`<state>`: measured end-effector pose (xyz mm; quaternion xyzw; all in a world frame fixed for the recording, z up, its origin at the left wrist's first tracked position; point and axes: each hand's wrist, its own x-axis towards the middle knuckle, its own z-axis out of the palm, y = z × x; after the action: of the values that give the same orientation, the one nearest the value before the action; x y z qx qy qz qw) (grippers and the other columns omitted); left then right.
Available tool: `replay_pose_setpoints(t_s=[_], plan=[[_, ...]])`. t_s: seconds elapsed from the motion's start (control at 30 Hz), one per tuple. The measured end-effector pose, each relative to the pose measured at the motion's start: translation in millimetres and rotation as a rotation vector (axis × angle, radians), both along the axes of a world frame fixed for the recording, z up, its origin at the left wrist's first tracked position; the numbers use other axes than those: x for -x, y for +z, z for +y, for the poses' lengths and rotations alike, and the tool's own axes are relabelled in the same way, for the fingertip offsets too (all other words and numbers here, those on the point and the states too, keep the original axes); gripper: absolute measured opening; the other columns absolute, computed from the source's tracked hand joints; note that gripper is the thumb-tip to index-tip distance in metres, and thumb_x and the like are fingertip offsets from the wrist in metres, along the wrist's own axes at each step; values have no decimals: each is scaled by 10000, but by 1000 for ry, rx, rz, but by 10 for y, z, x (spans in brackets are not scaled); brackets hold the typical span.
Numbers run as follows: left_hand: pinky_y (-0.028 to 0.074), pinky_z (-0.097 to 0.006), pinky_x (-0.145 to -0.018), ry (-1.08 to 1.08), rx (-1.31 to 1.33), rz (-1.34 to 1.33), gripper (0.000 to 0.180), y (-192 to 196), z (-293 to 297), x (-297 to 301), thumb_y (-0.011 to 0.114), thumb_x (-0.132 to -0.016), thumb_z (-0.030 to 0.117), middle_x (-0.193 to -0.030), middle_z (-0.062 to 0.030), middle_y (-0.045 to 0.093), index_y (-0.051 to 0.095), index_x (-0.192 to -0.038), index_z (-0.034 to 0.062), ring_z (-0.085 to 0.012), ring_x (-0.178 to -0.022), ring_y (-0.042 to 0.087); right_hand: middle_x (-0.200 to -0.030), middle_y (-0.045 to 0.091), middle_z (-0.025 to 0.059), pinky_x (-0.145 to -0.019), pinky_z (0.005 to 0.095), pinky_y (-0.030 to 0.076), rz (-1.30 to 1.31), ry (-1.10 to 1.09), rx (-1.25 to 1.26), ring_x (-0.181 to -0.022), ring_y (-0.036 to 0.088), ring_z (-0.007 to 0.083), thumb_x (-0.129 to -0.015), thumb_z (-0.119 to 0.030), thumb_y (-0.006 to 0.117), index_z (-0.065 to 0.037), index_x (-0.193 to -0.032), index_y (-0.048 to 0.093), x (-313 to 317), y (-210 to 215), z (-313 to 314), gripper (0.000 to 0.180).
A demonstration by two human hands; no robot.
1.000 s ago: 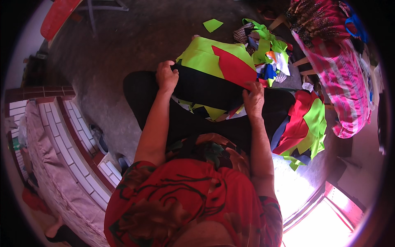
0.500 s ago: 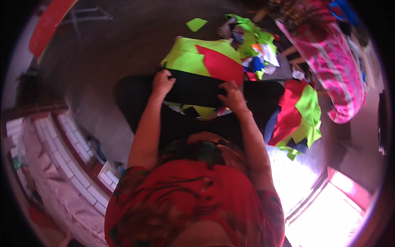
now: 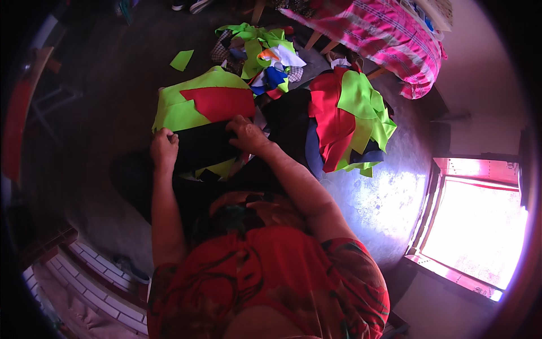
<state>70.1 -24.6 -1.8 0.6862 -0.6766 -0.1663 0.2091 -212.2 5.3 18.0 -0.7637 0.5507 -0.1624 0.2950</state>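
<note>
Across my lap lies a strip of black cloth (image 3: 206, 144), spread flat. At its left end my left hand (image 3: 165, 148) is closed, pinching the upper corner. Bent fingers of my right hand (image 3: 248, 137) grip the right end near the upper edge, with the thumb lower on the strip. Just beyond the strip lie a lime-green cloth piece (image 3: 175, 116) and a red cloth piece (image 3: 220, 103) overlapping it. More lime and dark scraps (image 3: 217, 169) peek out below the strip. What lies under the cloth is hidden.
Red and lime cloth pieces (image 3: 333, 121) drape beside my right leg. A mixed heap of fabric scraps (image 3: 262, 53) lies on the floor ahead, with a single lime scrap (image 3: 182, 60) to its left. Pink checked cloth (image 3: 372, 39) hangs at the far right, near a bright doorway (image 3: 474, 220).
The view has turned, so the lap, cloth and scrap heap sit farther left in the picture. Both hands stay at the two ends of the black strip.
</note>
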Motion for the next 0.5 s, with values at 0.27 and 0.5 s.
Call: replay_pose_setpoints(t_s=[0.27,0.5], plan=[[482,-377,-649,-175,-221,106,226,43,63,224,747,-736,194,-802,-95,627,596,-836,58,-273,-754,620,-1087,544,126,-907,407,452,10,-26,50,-1081,530,329,-719,-146,691,-88,-1058,598,-26,228,111,356],[477,-385,-648,-182,-164,120,228,-30,86,186,754,-728,177,-789,-99,604,582,-814,55,-272,-730,609,-1014,605,116,-830,386,497,-98,-209,536,-971,588,320,-757,-76,668,-94,-1037,607,619,1388,185,287]])
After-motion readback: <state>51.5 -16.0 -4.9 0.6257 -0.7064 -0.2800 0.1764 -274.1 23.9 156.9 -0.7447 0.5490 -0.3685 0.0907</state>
